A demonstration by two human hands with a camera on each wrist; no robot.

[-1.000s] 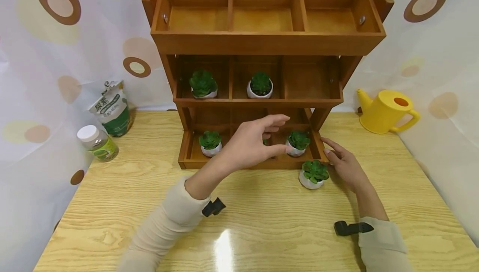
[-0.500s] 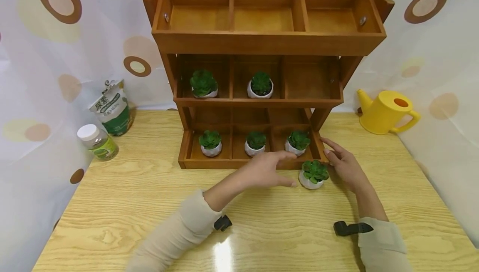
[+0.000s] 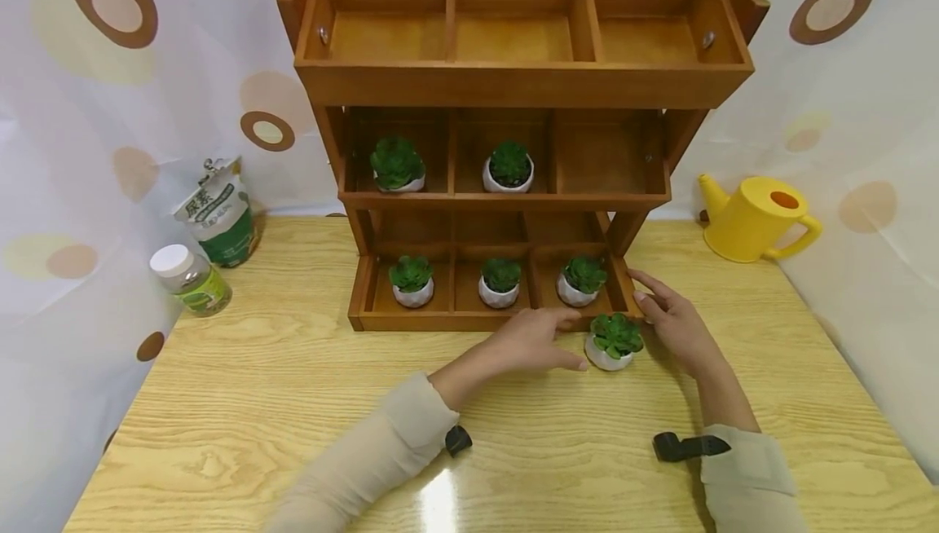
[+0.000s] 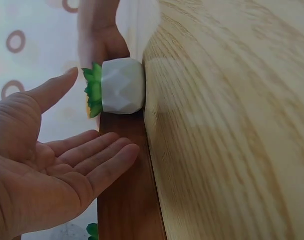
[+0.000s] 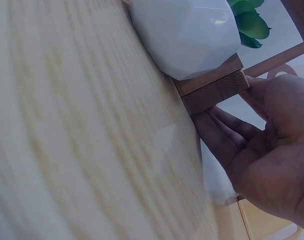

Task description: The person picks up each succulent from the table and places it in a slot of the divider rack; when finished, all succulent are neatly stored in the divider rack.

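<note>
A potted succulent in a white faceted pot stands on the table, right in front of the lower right corner of a brown wooden plant shelf. My left hand is just left of that pot, thumb and fingers spread apart with nothing between them. In the left wrist view the palm of the left hand faces the pot. My right hand holds the shelf's lower right front corner. The right wrist view shows the right hand's fingers against the end of the wooden board.
Potted succulents sit in all three bottom compartments, and two more in the middle tier. A yellow watering can stands at the right. At the left are a white-capped jar and a green-and-white pouch.
My left hand has come down from in front of the bottom tier to the table, then moved right toward the front pot. The right hand has stayed at the shelf corner.
</note>
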